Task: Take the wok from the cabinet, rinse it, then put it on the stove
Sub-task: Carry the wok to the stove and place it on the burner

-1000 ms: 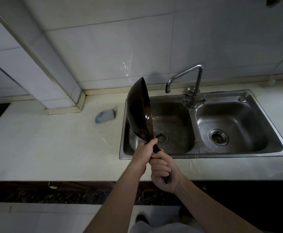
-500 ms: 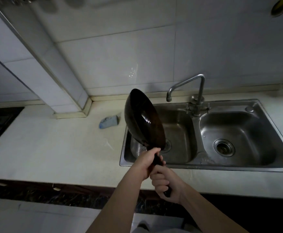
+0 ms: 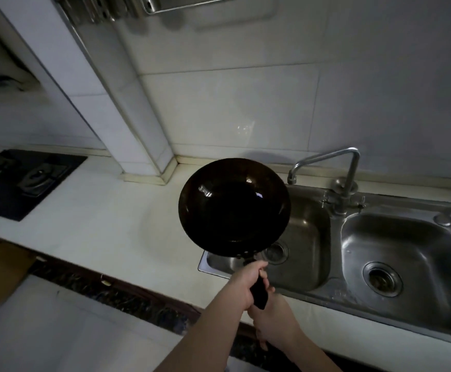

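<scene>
Two hands hold the wok by its black handle: our left hand is curled round it nearest the bowl, and our right hand is wrapped round the end behind. A second ago we had the wok tipped on edge over the left basin of the sink. Now its dark inside faces up at us, and it hangs in the air above that basin's left rim and the counter. We judge the rinsing and draining done and the carry begun, with the stove well apart at far left.
</scene>
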